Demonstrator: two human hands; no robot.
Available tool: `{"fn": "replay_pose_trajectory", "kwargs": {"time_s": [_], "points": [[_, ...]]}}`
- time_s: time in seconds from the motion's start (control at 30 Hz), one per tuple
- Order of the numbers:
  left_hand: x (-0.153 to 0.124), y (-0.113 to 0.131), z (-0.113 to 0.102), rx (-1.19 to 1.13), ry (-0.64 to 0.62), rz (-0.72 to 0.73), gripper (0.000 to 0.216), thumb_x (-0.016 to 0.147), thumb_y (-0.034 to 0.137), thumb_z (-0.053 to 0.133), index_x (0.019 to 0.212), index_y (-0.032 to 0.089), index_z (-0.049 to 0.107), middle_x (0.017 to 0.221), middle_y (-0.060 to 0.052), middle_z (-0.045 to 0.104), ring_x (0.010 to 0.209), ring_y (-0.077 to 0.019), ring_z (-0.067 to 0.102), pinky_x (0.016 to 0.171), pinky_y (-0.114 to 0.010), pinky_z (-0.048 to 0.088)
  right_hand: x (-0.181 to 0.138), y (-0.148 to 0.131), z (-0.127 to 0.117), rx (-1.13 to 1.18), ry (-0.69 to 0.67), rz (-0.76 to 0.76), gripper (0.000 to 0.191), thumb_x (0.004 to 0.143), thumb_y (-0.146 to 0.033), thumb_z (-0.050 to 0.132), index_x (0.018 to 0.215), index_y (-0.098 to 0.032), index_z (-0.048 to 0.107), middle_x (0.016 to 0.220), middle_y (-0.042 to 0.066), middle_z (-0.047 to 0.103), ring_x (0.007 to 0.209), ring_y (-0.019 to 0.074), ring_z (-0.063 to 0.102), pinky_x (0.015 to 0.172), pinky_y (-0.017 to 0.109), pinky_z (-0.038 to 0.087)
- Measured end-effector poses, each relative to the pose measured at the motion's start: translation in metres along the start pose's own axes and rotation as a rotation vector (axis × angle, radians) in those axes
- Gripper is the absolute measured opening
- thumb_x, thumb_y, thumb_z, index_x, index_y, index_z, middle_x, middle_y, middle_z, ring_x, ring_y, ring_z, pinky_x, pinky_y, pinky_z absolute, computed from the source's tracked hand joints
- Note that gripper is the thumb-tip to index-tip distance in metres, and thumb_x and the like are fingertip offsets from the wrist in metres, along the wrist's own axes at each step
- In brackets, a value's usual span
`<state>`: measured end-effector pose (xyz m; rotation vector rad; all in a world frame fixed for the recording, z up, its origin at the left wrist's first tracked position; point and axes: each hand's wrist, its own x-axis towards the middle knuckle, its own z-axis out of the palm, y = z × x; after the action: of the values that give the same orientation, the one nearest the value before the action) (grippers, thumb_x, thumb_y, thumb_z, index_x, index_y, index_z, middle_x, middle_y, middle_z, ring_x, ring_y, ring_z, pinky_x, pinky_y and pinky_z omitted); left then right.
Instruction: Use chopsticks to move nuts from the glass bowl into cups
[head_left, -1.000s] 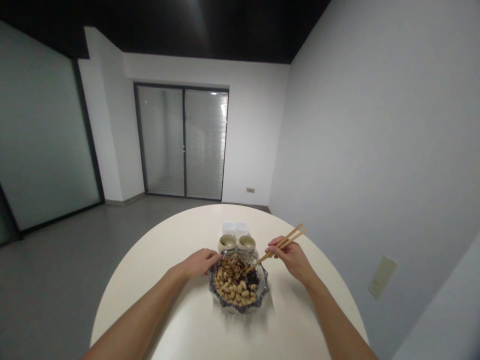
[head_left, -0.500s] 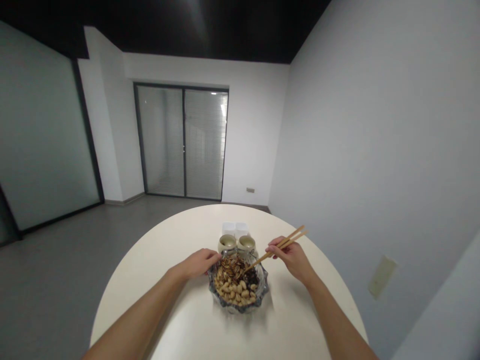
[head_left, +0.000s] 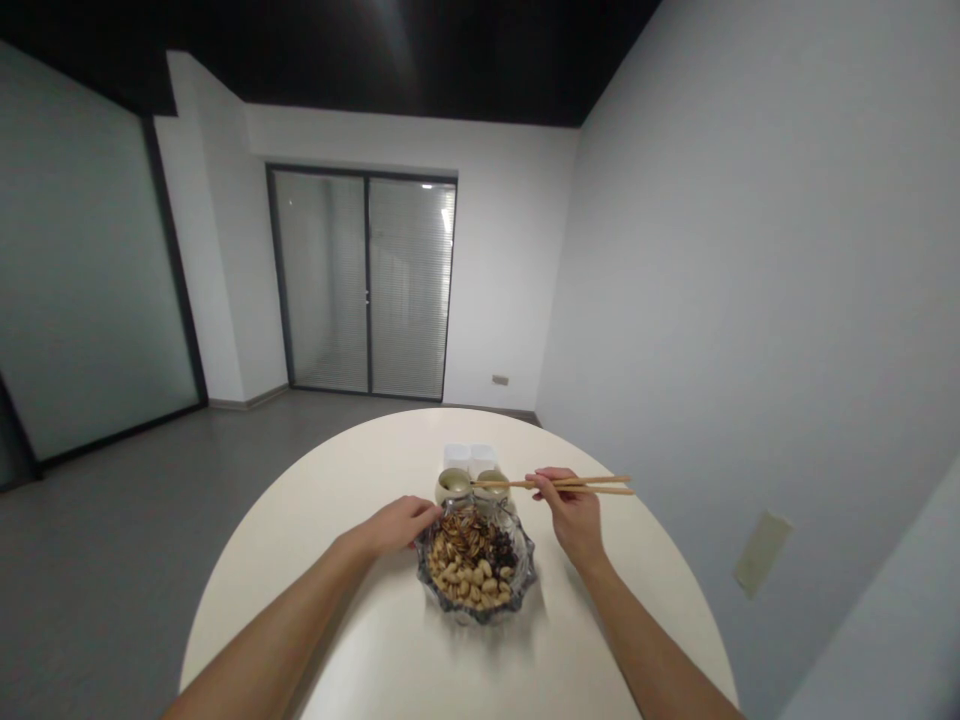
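Note:
A clear glass bowl [head_left: 526,592] with a scalloped rim stands in front of me. It holds pale shelled nuts [head_left: 476,582], striped brown seeds [head_left: 463,535] and small dark pieces [head_left: 502,550] in separate patches. My left hand [head_left: 405,523] grips the bowl's left rim, its lower fingers partly hidden. In my right hand [head_left: 568,500] is a pair of wooden chopsticks [head_left: 600,482], held almost level. Their tips reach over the right greenish cup [head_left: 492,496] to the edge of the left greenish cup [head_left: 452,488]. Whether the tips pinch anything is too small to tell.
Behind the cups sit two small white square dishes [head_left: 470,456], side by side. Everything stands on a round cream table [head_left: 360,640]. A white wall [head_left: 750,300] runs close along the right, and a glass door [head_left: 367,290] is at the back.
My right hand has lifted the chopsticks out of the bowl and swung their tips away from me, up to the cups. My left hand stays on the bowl's rim.

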<state>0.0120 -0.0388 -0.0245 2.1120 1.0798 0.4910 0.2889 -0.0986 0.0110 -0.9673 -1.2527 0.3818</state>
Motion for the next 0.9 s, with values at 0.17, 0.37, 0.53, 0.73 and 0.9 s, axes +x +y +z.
{"fn": "replay_pose_trajectory", "kwargs": {"time_s": [0.17,0.37,0.53,0.73,0.9], "points": [[0.002,-0.002,-0.001,0.034,0.012,0.020,0.064,0.088,0.066,0.032,0.083,0.013,0.067,0.074,-0.006,0.064,0.064,-0.0162,0.053,0.058,-0.024,0.042,-0.009,0.007,0.014,0.014,-0.053,0.001,0.030,0.079,-0.049,0.070,0.083,-0.020,0.072,0.081,0.007,0.073,0.073,0.0216,0.067,0.067,0.037,0.059],[0.001,-0.001,-0.001,0.041,0.007,0.026,0.066,0.088,0.066,0.031,0.084,0.012,0.068,0.073,-0.006,0.064,0.062,-0.0164,0.053,0.056,-0.024,0.040,-0.013,0.008,0.018,-0.019,-0.171,-0.001,0.026,0.079,-0.048,0.071,0.081,-0.022,0.073,0.083,0.006,0.075,0.082,0.0239,0.068,0.079,0.039,0.056],[0.001,-0.001,0.000,0.020,-0.002,0.010,0.067,0.086,0.069,0.031,0.086,0.012,0.067,0.075,-0.006,0.064,0.062,-0.0170,0.054,0.053,-0.024,0.040,-0.011,0.008,0.015,-0.062,-0.190,-0.008,0.028,0.080,-0.049,0.069,0.082,-0.022,0.074,0.084,0.006,0.075,0.084,0.0247,0.069,0.080,0.040,0.055],[0.002,-0.003,0.000,0.012,0.012,0.004,0.067,0.086,0.069,0.033,0.086,0.012,0.068,0.076,-0.007,0.064,0.064,-0.0171,0.054,0.054,-0.024,0.041,-0.003,0.012,0.005,-0.072,-0.181,-0.010,0.029,0.082,-0.050,0.068,0.084,-0.021,0.074,0.086,0.007,0.075,0.085,0.0241,0.068,0.079,0.037,0.054],[0.000,0.000,-0.001,0.000,0.004,-0.001,0.065,0.086,0.068,0.033,0.085,0.012,0.067,0.075,-0.006,0.063,0.065,-0.0176,0.055,0.054,-0.025,0.042,0.007,0.012,-0.011,-0.004,-0.184,0.037,0.037,0.078,-0.055,0.069,0.082,-0.018,0.070,0.078,0.009,0.075,0.070,0.0205,0.066,0.065,0.033,0.054]]}}
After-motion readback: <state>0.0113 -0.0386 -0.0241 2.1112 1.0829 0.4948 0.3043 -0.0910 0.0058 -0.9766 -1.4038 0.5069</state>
